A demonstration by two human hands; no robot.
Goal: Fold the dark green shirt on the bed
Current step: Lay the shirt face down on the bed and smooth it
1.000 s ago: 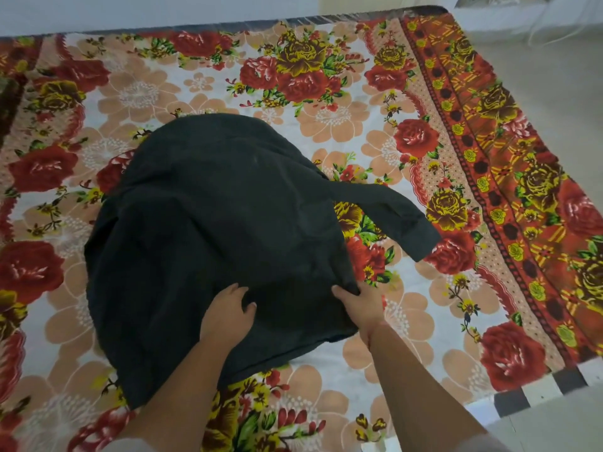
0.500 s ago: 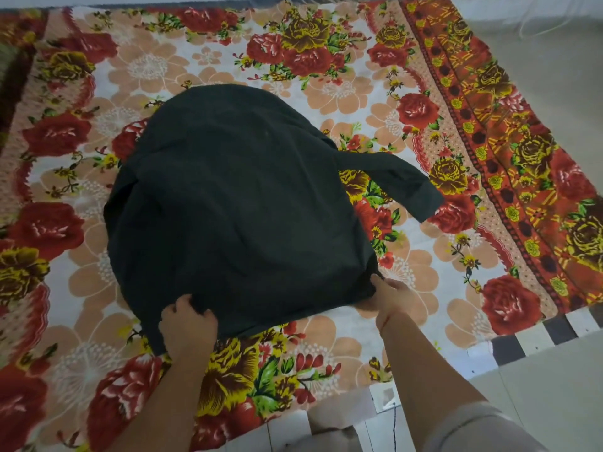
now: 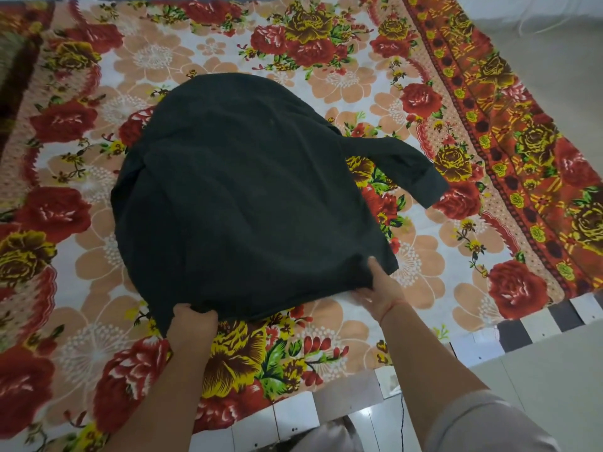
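The dark green shirt (image 3: 248, 197) lies spread on the flowered bed sheet (image 3: 326, 337), its hem toward me. One sleeve (image 3: 408, 168) sticks out to the right; the other is hidden under the body. My left hand (image 3: 192, 324) grips the near left corner of the hem with curled fingers. At the near right corner my right hand (image 3: 378, 288) pinches the hem, thumb on top of the cloth and fingers underneath.
The bed's near edge with a black and white checked border (image 3: 535, 327) runs along the bottom right. Pale floor tiles (image 3: 554, 360) lie beyond it. A dark cloth (image 3: 13, 66) shows at the far left edge.
Both hands moved from the middle of the shirt's lower part out to the two hem corners and took hold. The hem is now stretched wider and flatter.
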